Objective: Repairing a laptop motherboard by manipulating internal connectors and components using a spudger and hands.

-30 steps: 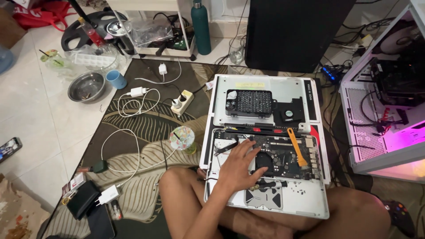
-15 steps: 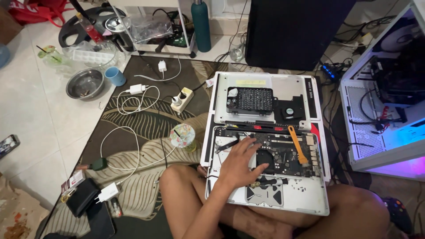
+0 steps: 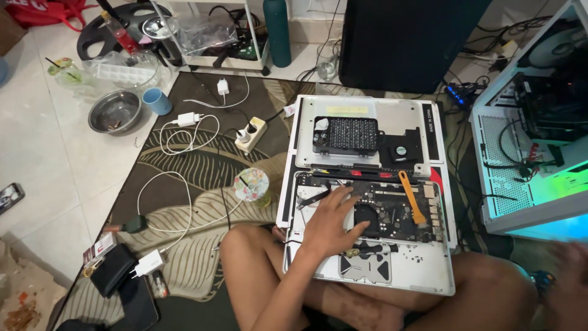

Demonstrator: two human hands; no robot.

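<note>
An opened silver laptop (image 3: 422, 270) rests on my crossed legs, its dark circuit board and round fan (image 3: 367, 217) exposed. My left hand (image 3: 331, 222) lies palm down on the board's left part with fingers spread. Its fingertips touch a black strip near the hinge, and it holds nothing. An orange plastic pry tool (image 3: 411, 197) lies on the board to the right of the hand. Behind the laptop lies its removed silver cover (image 3: 398, 113) with a black perforated block (image 3: 345, 135) on it. A blurred skin-coloured shape (image 3: 571, 266) at the right edge may be my right hand.
On the patterned rug to the left are a lidded cup (image 3: 251, 184), a white socket block (image 3: 251, 132), and chargers with cables (image 3: 187, 119). A metal bowl (image 3: 114, 111) and blue cup (image 3: 158, 101) stand further left. A lit white computer case (image 3: 527, 178) stands at the right, a black tower (image 3: 404, 43) behind.
My left hand stays on the board, its fingers stretched slightly further toward the hinge. The blurred shape has come in at the right edge.
</note>
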